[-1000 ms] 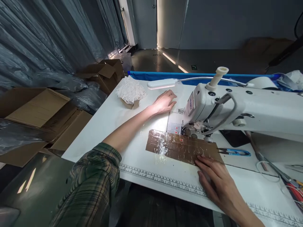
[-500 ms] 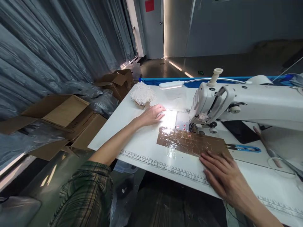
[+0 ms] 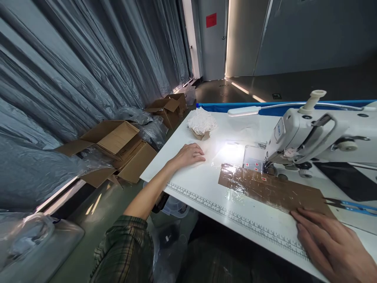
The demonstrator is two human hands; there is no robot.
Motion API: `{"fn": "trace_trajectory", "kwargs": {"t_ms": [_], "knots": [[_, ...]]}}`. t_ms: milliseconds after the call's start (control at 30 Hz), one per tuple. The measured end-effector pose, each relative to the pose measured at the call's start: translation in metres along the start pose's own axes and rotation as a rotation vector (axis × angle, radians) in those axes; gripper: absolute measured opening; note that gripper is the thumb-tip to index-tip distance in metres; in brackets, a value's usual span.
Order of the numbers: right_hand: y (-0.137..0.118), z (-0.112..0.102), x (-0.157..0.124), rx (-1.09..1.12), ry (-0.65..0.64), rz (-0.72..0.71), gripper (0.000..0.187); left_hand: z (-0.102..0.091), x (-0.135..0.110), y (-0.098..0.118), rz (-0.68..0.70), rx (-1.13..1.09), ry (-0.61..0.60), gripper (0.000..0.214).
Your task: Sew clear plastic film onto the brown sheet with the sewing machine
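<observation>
My left hand (image 3: 188, 154) rests on the white sewing table (image 3: 203, 184), left of the bright lamp spot. Its fingers are loosely bent, with thumb and forefinger apart; whether a thin pale sheet lies under them is unclear. My right hand (image 3: 332, 239) lies flat with fingers stretched, touching the right end of a brown, tape-covered board (image 3: 273, 190). That board lies in front of the sewing machine (image 3: 297, 137), whose needle area is over a metal plate with red marks (image 3: 251, 164). Blue-handled thread snips (image 3: 353, 206) lie beyond my right hand.
A heap of white, lace-like material (image 3: 202, 121) sits at the table's far left corner. A lamp (image 3: 244, 111) lies behind the lit area. Printed ruler marks (image 3: 224, 212) run along the near edge. Open cardboard boxes (image 3: 118, 137) and plastic bags stand on the floor at left.
The view has turned left, so the scene sits farther right. My left hand has slid left across the table, away from the machine. My right hand stays by the board's right end.
</observation>
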State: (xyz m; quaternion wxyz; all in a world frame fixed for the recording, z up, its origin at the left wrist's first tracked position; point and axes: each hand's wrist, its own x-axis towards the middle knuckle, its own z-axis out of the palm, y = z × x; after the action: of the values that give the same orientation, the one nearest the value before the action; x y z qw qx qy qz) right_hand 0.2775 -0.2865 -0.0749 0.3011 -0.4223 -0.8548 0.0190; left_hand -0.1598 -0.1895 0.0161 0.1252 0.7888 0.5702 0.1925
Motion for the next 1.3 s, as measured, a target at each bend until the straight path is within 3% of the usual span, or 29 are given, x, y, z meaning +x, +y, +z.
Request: {"fn": "trace_trajectory", "kwargs": {"t_ms": [200,267,333,400,533,633,700,833,900,1133,1233,1300], "knots": [[0.000,0.002,-0.003,0.002,0.002,0.014,0.066,-0.002,0.000,0.001,0.029,-0.108,0.186,0.023],[-0.001,0.001,-0.002,-0.001,0.001,0.022,0.068,0.000,0.000,0.008,0.093,-0.182,0.286,0.023],[-0.003,-0.001,-0.001,0.004,0.000,0.023,0.068,0.010,-0.001,0.021,0.179,-0.217,0.305,0.023],[-0.005,-0.003,0.001,0.015,-0.004,0.018,0.067,0.027,-0.005,0.040,0.266,-0.213,0.206,0.024],[-0.008,-0.005,0.004,0.034,-0.003,0.013,0.060,0.066,-0.019,0.084,0.548,-0.173,-0.159,0.027],[-0.008,-0.005,0.005,0.014,0.003,0.014,0.052,0.077,-0.025,0.102,0.732,-0.181,-0.230,0.022],[-0.008,-0.005,0.004,-0.001,0.007,0.017,0.045,0.075,-0.022,0.104,0.669,-0.167,-0.180,0.023],[-0.011,-0.007,0.005,-0.015,0.015,0.021,0.039,0.066,-0.008,0.090,0.271,-0.020,0.023,0.021],[-0.013,-0.008,0.006,-0.008,0.013,0.027,0.040,0.066,-0.005,0.083,0.186,0.018,0.061,0.018],[-0.016,-0.013,0.010,0.111,0.005,0.107,0.038,0.070,-0.006,0.078,0.209,0.025,0.096,0.017],[-0.021,-0.016,0.020,0.203,0.043,0.158,0.035,0.066,-0.005,0.095,0.221,-0.060,0.049,0.018],[-0.028,-0.019,0.033,0.283,0.051,0.190,0.033,0.062,-0.009,0.115,0.289,-0.196,-0.051,0.020]]}}
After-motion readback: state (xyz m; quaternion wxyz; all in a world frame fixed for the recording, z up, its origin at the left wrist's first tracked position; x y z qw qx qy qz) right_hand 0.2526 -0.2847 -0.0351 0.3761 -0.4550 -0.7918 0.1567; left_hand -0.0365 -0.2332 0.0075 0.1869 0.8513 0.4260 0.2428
